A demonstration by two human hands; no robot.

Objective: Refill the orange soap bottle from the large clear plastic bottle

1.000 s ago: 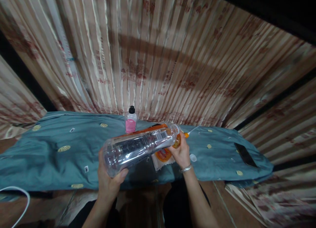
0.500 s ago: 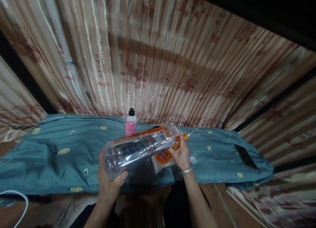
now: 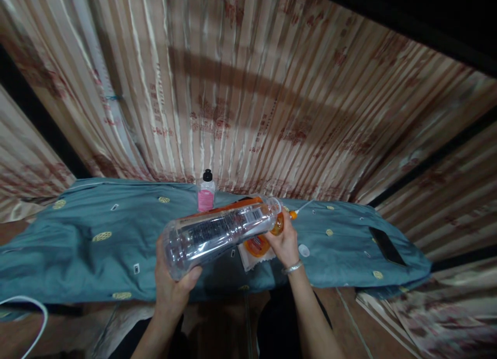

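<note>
A large clear plastic bottle (image 3: pixel 221 234) with an orange and dark label lies tilted in the air, its open mouth toward the right. My left hand (image 3: pixel 174 286) is wrapped round its base. Near the mouth, my right hand (image 3: pixel 284 242) closes on a small amber bottle (image 3: pixel 278 225) that has an orange top (image 3: pixel 292 214) and a thin clear tube. Where the two bottles meet is partly hidden by my fingers. Below them an orange and white packet (image 3: pixel 257 247) rests on the green cloth (image 3: pixel 334 260). A round white cap (image 3: pixel 304 250) sits just right of my right wrist.
A small bottle with a pink label and black cap (image 3: pixel 206 193) stands at the back. A dark phone (image 3: pixel 386 246) lies on the right of the cloth. Pleated curtains (image 3: pixel 240 100) hang behind, and a white cable (image 3: pixel 42 317) loops at the lower left.
</note>
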